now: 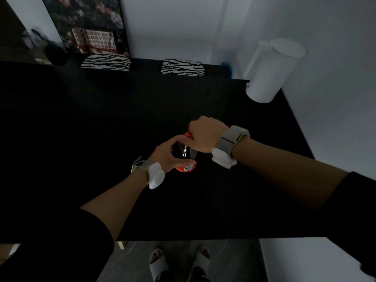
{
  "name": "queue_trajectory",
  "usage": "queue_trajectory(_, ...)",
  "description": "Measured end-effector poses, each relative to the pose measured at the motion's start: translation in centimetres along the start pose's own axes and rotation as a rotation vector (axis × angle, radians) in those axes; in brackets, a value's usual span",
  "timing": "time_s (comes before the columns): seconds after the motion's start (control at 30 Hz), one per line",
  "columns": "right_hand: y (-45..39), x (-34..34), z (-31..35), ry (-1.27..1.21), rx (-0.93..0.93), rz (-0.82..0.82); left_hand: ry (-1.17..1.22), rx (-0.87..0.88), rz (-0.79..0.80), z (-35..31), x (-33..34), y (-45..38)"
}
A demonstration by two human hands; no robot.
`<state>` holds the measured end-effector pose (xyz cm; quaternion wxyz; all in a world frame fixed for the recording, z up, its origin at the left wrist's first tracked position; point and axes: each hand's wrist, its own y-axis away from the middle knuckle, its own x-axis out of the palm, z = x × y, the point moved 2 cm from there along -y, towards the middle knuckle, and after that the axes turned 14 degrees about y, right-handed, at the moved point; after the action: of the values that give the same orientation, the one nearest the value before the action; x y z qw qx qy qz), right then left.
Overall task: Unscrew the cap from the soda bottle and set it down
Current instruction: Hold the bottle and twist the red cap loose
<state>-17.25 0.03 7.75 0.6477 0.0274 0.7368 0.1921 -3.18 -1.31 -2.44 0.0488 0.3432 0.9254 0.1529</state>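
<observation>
A dark soda bottle (184, 153) with a red label stands upright on the black table (101, 119), near its middle. My left hand (163, 156) wraps around the bottle's shoulder from the left. My right hand (204, 136) comes in from the right and closes over the red cap (188, 134), of which only a sliver shows beside my fingers. Most of the cap and the bottle neck are hidden under my right hand.
A white cylindrical bin (272, 72) stands at the table's far right corner against the wall. Two zebra-patterned chair cushions (105, 63) (183, 68) sit at the far edge. A framed picture (87, 25) leans on the wall. My feet in white slippers (179, 263) show below the near edge.
</observation>
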Motion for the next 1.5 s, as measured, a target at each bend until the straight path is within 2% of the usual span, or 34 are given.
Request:
queue_trajectory(0.17, -0.2, -0.5, -0.4, 0.142, -0.183, -0.015, 0.007, -0.032, 0.014, -0.1, 0.1, 0.2)
queue_trajectory(0.27, -0.2, -0.8, -0.4, 0.211, -0.215, -0.034, 0.003, -0.029, 0.010, -0.3, 0.0, 0.3)
queue_trajectory(0.47, 0.7, -0.4, -0.1, 0.087, 0.031, -0.060, 0.020, 0.034, -0.020, 0.1, 0.3, 0.4)
queue_trajectory(0.57, 0.3, 0.0, 0.2, 0.030, 0.046, -0.046, 0.022, 0.016, 0.005, 0.4, 0.2, 0.1)
queue_trajectory(0.67, 0.1, -0.2, -0.1, 0.023, -0.012, -0.018, 0.018, 0.010, -0.005, 0.5, 0.0, 0.0)
queue_trajectory(0.83, -0.1, -0.8, -0.2, 0.165, -0.184, 0.010, -0.016, -0.012, -0.011, 0.4, 0.0, 0.0)
queue_trajectory(0.93, 0.0, -1.1, -0.2, 0.285, -0.233, -0.054, -0.035, -0.012, -0.018, 0.3, 0.0, 0.0)
queue_trajectory(1.03, 0.6, -0.7, 0.0, 0.289, -0.128, -0.122, -0.034, 0.017, -0.023, 0.4, 0.0, 0.1)
queue_trajectory(1.13, 0.9, -0.4, 0.6, 0.131, 0.049, -0.071, -0.018, 0.036, -0.021, 0.6, 0.1, 0.2)
queue_trajectory(1.2, 0.8, -0.4, 0.8, 0.076, 0.088, -0.076, -0.024, 0.016, 0.006, 0.4, 0.1, 0.2)
queue_trajectory(1.33, 0.4, -0.3, 0.6, 0.065, 0.037, -0.059, -0.018, 0.003, 0.029, 0.1, 0.0, -0.1)
queue_trajectory(1.5, 0.4, -0.8, 0.1, 0.184, -0.161, -0.062, -0.018, -0.012, 0.019, 0.3, -0.2, -0.1)
